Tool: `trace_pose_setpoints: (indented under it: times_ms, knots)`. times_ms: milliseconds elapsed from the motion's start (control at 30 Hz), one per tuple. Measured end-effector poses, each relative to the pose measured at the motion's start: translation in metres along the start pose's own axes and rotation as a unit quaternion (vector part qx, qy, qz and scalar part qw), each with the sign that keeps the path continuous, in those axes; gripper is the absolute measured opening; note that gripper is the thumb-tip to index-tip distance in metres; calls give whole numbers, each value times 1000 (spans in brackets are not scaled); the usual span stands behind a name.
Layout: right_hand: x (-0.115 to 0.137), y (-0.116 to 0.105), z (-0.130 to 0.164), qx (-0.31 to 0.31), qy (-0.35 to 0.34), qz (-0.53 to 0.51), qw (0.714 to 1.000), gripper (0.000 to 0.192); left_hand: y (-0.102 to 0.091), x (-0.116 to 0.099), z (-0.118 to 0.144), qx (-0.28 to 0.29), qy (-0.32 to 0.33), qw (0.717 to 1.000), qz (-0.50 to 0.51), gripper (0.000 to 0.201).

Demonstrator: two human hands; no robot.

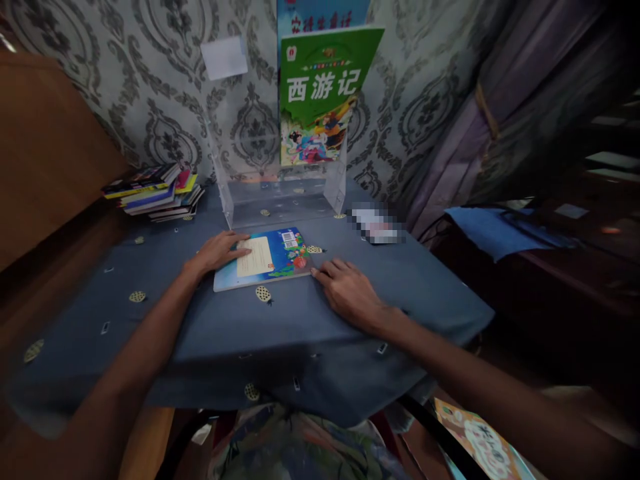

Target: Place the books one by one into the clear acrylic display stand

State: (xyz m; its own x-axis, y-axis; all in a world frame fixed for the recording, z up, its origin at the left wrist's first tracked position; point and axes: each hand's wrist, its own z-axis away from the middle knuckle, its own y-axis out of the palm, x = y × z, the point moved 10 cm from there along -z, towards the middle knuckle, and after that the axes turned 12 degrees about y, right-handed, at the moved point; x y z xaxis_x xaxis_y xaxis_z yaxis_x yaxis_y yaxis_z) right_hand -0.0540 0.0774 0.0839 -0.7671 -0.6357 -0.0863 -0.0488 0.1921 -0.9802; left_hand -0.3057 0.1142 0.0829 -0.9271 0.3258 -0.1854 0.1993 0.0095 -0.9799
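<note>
A blue picture book (280, 257) lies flat on the cloth-covered table, its back cover up, with a cream text panel and a barcode. My left hand (216, 255) rests over its left end, fingers stretched along the upper edge and thumb on the cover. At the book's lower right corner is my right hand (347, 290), its fingers curled and the thumb side touching the corner. Behind the book stands a clear acrylic stand (260, 193), which bears a green book (320, 100) with white Chinese characters. A second blue book (325, 15) shows partly behind the green one.
A stack of books (157, 193) sits at the table's back left. Toward the back right lies a pixelated item (375, 223). A white card (224, 58) is at the stand's upper left. Below the table's right side lies an orange book (480, 440). A curtain (460, 147) hangs at right.
</note>
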Motion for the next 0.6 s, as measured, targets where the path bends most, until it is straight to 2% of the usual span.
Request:
trace_pose_setpoints:
  times_ms: [133,300,467,600]
  knots:
    - [8,-3,3,23,44,25,998,35,-6,2,6,34,-52,997,-34,57]
    - [-2,4,-9,22,51,38,998,43,-21,-22,13,95,-76,988,-100,50]
    - [-21,9,-51,23,46,40,998,45,-13,-41,18,185,-78,973,-112,49]
    - [-31,15,-88,32,35,33,998,44,-3,-44,14,187,-56,978,-74,47]
